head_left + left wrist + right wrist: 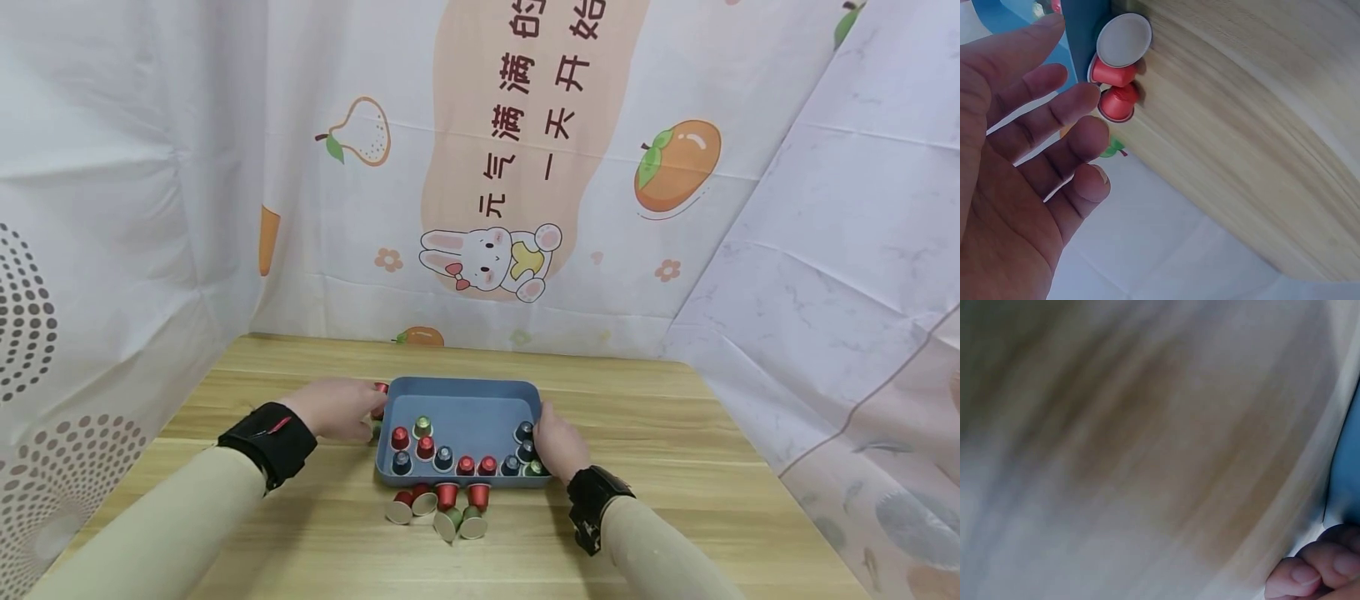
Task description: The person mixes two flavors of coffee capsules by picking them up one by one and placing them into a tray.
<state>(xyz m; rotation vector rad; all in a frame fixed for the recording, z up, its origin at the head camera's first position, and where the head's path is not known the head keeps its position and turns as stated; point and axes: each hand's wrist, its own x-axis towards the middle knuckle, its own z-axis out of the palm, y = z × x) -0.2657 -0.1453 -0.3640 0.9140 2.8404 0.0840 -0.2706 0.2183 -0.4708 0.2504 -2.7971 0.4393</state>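
A blue-grey tray [465,387] lies on the table with red, green and dark coffee capsules standing in it, mostly along its near side. At the tray's left wall is my left hand [341,408], palm facing the wall and fingers loosely bent with nothing between them. Beside its fingertips, in the left wrist view, are two red capsules [1116,103] and another capsule showing its pale lid [1124,40]. My right hand [561,442] holds the tray's right wall near the front corner. Its curled fingers [1305,575] show low in the right wrist view, against the tray's side.
In front of the tray, several red capsules [447,497] and two green capsules [472,523] lie on the wooden table [322,533], some tipped with lids toward me. A printed curtain [337,208] hangs behind the table and along both sides.
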